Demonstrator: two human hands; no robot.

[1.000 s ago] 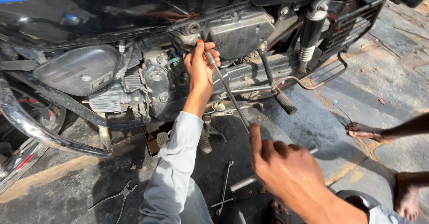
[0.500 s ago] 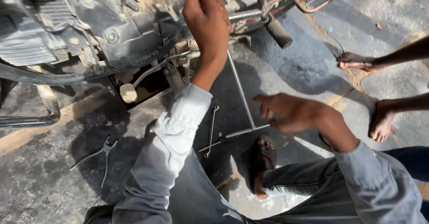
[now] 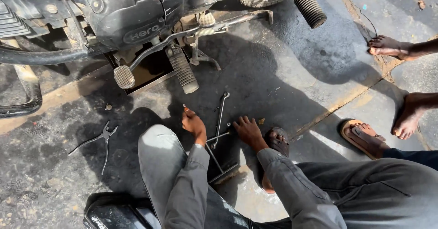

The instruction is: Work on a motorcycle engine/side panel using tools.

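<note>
Hands rest low on the oily concrete beneath the motorcycle engine (image 3: 123,14). Left hand (image 3: 194,125) is clenched round a thin metal rod, its tip showing above the knuckles. Right hand (image 3: 248,131) lies loose, fingers spread, touching the long spanner (image 3: 220,115). Pliers (image 3: 98,142) lie well apart, beside the left knee. An oval badge sits on the dark engine cover.

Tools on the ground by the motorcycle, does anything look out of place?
Somewhat. The pliers lie open on the oily ground, apart from the wrench between the left hand and right hand.
</note>
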